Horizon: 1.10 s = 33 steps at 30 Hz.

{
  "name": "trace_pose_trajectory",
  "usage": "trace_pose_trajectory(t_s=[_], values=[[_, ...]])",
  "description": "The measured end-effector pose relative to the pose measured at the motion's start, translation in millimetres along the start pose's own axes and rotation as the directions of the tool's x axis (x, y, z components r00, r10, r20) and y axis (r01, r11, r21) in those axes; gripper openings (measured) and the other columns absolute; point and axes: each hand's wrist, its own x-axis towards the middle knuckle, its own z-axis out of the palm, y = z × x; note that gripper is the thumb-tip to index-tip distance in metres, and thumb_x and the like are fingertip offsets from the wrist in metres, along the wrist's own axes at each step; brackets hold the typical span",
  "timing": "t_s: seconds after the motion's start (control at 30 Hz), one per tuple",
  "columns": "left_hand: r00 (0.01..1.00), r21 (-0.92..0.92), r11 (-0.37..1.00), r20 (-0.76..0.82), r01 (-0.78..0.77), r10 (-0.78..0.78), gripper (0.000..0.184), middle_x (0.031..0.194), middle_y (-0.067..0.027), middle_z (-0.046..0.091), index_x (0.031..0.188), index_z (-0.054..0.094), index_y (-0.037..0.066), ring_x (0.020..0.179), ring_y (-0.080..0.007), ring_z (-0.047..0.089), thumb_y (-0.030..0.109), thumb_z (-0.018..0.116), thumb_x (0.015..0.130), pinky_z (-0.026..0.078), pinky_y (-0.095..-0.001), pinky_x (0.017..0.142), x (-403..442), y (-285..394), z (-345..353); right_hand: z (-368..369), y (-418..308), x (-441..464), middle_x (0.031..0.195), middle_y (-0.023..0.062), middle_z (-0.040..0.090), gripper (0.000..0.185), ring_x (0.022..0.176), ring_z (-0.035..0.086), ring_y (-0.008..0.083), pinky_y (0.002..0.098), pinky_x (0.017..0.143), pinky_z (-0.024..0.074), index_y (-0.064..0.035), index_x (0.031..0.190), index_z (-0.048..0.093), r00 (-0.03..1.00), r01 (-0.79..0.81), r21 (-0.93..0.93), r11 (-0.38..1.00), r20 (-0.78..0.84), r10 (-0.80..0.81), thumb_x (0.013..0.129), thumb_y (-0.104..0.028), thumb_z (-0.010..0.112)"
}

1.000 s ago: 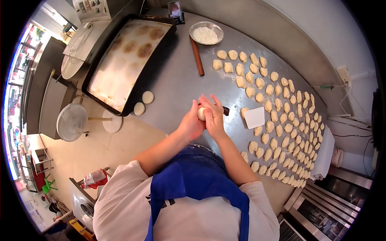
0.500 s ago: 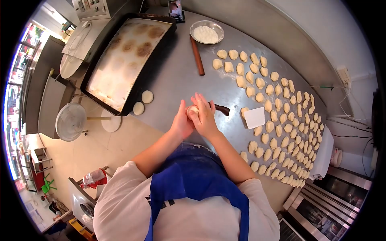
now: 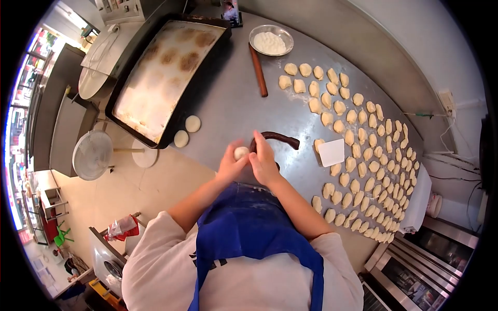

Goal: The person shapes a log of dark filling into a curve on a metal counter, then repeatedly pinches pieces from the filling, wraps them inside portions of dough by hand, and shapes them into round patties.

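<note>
A bowl (image 3: pixel 286 37) at upper centre holds white powder (image 3: pixel 270 43); a stained tray (image 3: pixel 158 85) occupies upper left. Centrally, the left hand (image 3: pixel 229 165) grasps a dough ball (image 3: pixel 240 153); the right hand's (image 3: pixel 265 161) grip is unclear.

This was a bakery kitchen: rows of dough pieces (image 3: pixel 374 166) covered the right of the metal bench (image 3: pixel 228 98), with a big baking tray (image 3: pixel 155 98) far left.

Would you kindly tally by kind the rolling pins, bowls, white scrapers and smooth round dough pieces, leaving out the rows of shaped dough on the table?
Rolling pin: 1
Bowl: 1
White scraper: 1
Smooth dough rounds, set down: 2
Dough piece at the left hand: 1
Total: 6
</note>
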Motion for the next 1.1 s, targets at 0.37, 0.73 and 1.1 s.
trace_pose_trajectory(t_s=[0.37,0.73,1.1], values=[[0.917,0.969,-0.011,0.236,-0.246,0.323,0.078,0.155,-0.0218,0.026,0.146,0.039,0.006,0.145,-0.0394,0.021,0.053,0.06,0.087,0.015,-0.0654,0.113,66.5,-15.5,-34.2,-53.1,50.0,-50.1,0.14,0.0286,0.046,0.049,0.13,0.043,0.0426,0.0481,0.112,0.03,0.0062,0.134,0.048,0.951,-0.284,-0.19,0.94,-0.181,0.251,0.099,-0.026,0.042],[0.929,0.98,-0.042,0.198,-0.195,0.312,0.089,0.159,-0.0216,0.018,0.153,0.027,0.01,0.149,-0.0374,0.011,0.062,0.054,0.087,0.008,-0.0653,0.115,88.1,-25.3,-56.2,-56.4,50.1,-57.7,0.135,0.0264,0.05,0.043,0.128,0.045,0.0424,0.0474,0.109,0.0338,0.0038,0.132,0.049,0.967,-0.203,-0.228,0.952,-0.197,0.159,0.099,-0.023,0.044],[0.903,0.94,0.113,0.27,-0.323,0.333,0.06,0.144,-0.0206,0.044,0.137,0.05,0.009,0.134,-0.0395,0.041,0.043,0.062,0.088,0.034,-0.0515,0.109,68.6,-40.7,-67.9,-60.9,32.1,-37.7,0.136,0.0259,0.048,0.042,0.123,0.048,0.043,0.0457,0.105,0.0392,0.0013,0.131,0.051,0.982,-0.149,-0.29,0.945,-0.158,0.106,0.096,-0.021,0.052]])
